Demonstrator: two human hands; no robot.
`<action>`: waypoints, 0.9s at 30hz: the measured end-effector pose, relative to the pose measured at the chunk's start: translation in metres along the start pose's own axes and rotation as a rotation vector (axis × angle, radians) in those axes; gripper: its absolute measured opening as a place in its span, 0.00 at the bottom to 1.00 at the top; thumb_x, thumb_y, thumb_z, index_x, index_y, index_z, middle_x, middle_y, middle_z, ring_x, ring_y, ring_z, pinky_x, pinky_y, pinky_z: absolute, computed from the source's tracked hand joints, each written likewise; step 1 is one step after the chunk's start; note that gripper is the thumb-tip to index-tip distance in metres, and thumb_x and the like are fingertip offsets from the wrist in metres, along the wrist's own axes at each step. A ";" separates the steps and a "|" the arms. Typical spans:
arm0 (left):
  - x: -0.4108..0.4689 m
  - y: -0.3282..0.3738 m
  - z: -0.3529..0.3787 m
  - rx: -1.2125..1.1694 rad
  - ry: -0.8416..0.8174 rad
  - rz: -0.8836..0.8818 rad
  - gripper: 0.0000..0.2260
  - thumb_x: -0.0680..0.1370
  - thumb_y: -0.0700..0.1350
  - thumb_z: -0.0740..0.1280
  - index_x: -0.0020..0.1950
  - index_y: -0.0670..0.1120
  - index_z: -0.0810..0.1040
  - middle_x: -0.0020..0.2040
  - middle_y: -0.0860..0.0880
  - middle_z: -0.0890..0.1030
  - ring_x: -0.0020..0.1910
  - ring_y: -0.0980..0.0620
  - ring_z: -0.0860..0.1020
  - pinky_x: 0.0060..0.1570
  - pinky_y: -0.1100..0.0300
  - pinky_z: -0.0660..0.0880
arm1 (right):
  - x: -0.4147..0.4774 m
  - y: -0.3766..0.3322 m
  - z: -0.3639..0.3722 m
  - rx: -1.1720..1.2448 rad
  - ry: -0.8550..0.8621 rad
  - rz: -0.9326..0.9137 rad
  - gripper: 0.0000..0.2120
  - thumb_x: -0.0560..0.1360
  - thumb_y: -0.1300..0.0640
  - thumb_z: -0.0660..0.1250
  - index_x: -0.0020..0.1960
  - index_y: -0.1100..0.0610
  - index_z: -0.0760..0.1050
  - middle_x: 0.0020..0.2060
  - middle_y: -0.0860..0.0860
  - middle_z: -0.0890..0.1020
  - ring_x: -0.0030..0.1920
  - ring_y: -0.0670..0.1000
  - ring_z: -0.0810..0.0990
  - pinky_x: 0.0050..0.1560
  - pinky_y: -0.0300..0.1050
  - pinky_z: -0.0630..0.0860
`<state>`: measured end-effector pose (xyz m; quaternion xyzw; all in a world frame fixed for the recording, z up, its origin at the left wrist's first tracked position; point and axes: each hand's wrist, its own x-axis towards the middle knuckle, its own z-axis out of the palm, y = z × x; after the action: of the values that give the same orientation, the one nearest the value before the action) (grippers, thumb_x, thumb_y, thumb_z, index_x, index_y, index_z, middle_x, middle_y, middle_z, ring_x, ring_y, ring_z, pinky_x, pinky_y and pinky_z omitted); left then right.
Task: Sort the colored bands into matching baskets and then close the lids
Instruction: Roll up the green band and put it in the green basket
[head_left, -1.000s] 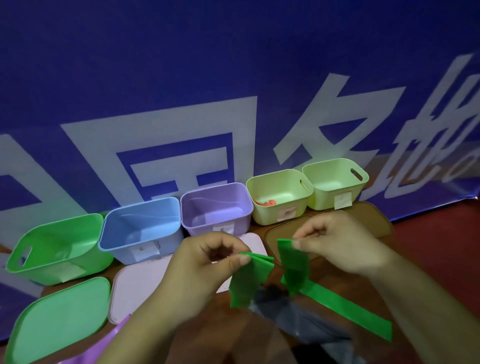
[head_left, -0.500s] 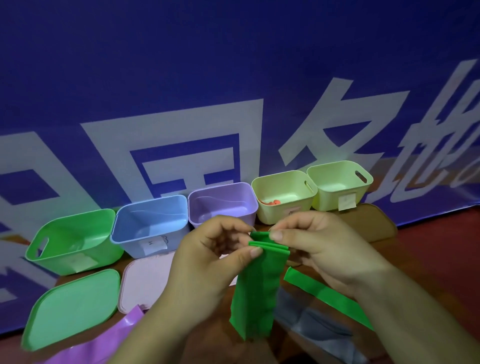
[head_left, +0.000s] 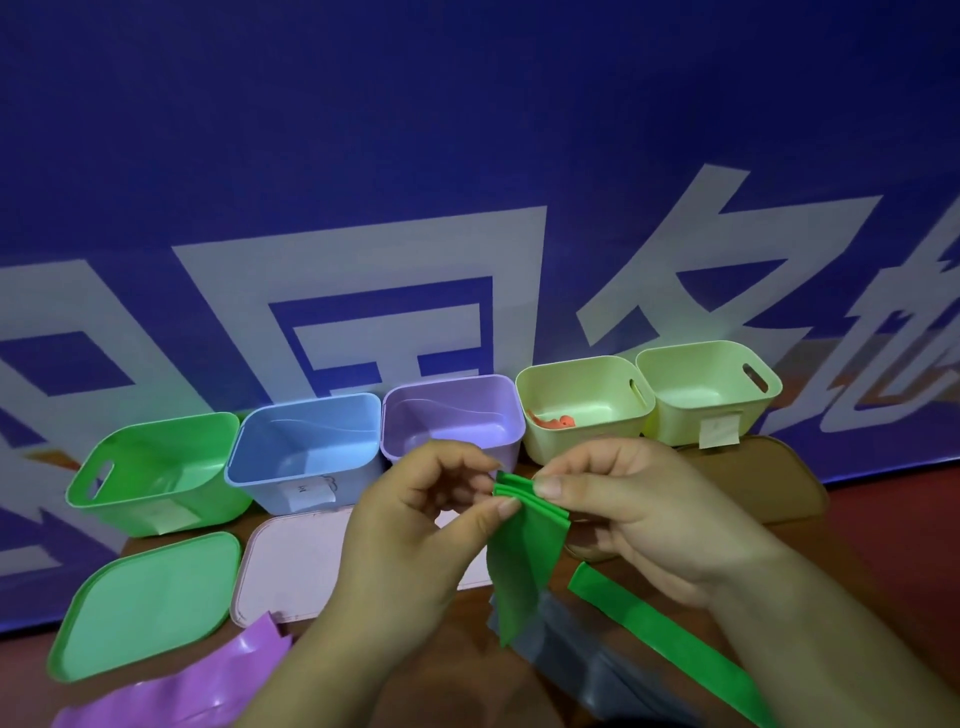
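Two hands pinch the folded green band (head_left: 527, 551) by its top edge, left hand (head_left: 415, 530) beside right hand (head_left: 639, 514), just in front of the purple basket (head_left: 467, 415). The green basket (head_left: 145, 467) stands two places left of it, its paper label (head_left: 169, 517) unreadable.
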<state>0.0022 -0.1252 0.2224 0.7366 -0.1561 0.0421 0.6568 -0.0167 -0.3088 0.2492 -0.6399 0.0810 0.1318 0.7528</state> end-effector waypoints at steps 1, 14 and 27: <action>0.002 -0.001 0.003 0.008 0.011 0.001 0.16 0.68 0.34 0.77 0.45 0.55 0.82 0.39 0.51 0.82 0.38 0.55 0.80 0.42 0.66 0.77 | 0.002 0.000 -0.004 -0.003 -0.008 0.001 0.07 0.71 0.64 0.72 0.36 0.55 0.84 0.34 0.53 0.83 0.35 0.47 0.81 0.35 0.39 0.77; 0.016 -0.015 0.036 0.035 0.028 -0.028 0.12 0.70 0.40 0.74 0.47 0.56 0.81 0.41 0.55 0.84 0.40 0.55 0.81 0.45 0.62 0.79 | 0.025 -0.002 -0.043 -0.041 -0.107 0.066 0.06 0.64 0.57 0.74 0.39 0.57 0.85 0.39 0.56 0.84 0.40 0.50 0.80 0.44 0.42 0.78; 0.007 -0.077 0.044 0.214 0.051 -0.296 0.17 0.73 0.32 0.74 0.43 0.56 0.85 0.42 0.52 0.86 0.42 0.51 0.83 0.44 0.61 0.80 | 0.113 0.119 -0.152 -0.658 -0.051 0.182 0.12 0.72 0.65 0.75 0.42 0.48 0.81 0.40 0.49 0.85 0.38 0.43 0.81 0.42 0.32 0.75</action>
<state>0.0246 -0.1630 0.1451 0.8157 -0.0239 -0.0199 0.5776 0.0621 -0.4307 0.0784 -0.8350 0.0720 0.2335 0.4930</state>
